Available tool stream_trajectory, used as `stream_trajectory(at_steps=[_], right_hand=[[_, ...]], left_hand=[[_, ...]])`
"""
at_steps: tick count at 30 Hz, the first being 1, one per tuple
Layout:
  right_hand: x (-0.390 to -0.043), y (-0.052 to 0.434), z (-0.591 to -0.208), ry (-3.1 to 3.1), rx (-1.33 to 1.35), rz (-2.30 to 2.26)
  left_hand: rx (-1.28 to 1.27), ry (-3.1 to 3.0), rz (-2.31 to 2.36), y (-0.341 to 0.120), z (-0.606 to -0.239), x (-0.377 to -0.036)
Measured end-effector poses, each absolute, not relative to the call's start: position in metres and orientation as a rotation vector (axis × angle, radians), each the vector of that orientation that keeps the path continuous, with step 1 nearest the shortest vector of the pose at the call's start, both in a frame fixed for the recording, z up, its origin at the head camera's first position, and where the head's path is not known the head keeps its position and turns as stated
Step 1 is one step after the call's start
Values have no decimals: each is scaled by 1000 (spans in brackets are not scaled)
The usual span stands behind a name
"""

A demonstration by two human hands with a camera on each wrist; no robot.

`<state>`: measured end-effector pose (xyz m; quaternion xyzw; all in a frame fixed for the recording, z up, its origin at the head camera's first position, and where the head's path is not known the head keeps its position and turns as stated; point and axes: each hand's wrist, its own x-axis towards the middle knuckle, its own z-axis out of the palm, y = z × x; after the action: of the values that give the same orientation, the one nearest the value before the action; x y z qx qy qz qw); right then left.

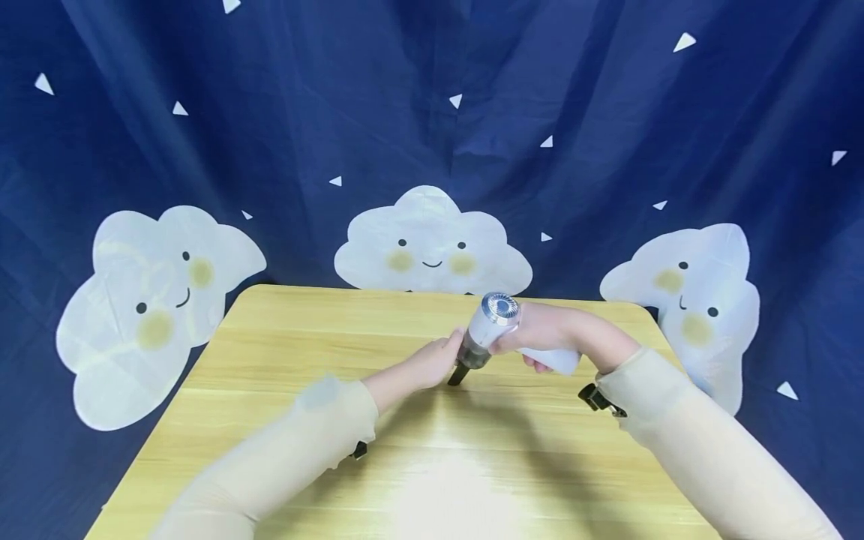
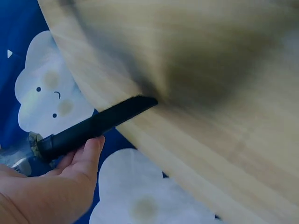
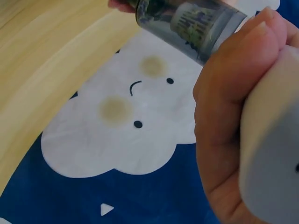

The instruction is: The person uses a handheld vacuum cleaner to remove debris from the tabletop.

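A white handheld vacuum cleaner [image 1: 484,330] with a silver vented end is tilted nose-down over the wooden table [image 1: 290,337]. My right hand [image 1: 550,326] grips its white handle; in the right wrist view the fingers [image 3: 219,107] curl round this handle. A see-through dust cup [image 3: 187,23] with greyish debris inside shows beyond them. My left hand [image 1: 435,361] holds the vacuum's front end, where a black crevice nozzle [image 2: 100,123] with a slanted tip joins the cup. Left fingertips [image 2: 96,142] touch the nozzle's side. Whether its tip touches the table I cannot tell.
A dark blue curtain [image 1: 290,112] with white cloud faces and small triangles hangs behind the table and at both sides. Black wrist-camera mounts [image 1: 594,397] sit at the cuffs. Shadows of the arms and vacuum fall on the tabletop, near a bright glare.
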<state>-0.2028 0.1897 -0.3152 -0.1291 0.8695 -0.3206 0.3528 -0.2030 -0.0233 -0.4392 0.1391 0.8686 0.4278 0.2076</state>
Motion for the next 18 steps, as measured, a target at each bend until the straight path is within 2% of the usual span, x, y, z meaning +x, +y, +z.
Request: stream_trajectory(at_steps=[9,18], right_hand=[[-212,219,-329,2151,-389,-832],[-213,233,-330,2134,-340,-848]], left_hand=[[518,2212,1233,-15,-454,-195],[520,2187,1243,-1,-456,-193]])
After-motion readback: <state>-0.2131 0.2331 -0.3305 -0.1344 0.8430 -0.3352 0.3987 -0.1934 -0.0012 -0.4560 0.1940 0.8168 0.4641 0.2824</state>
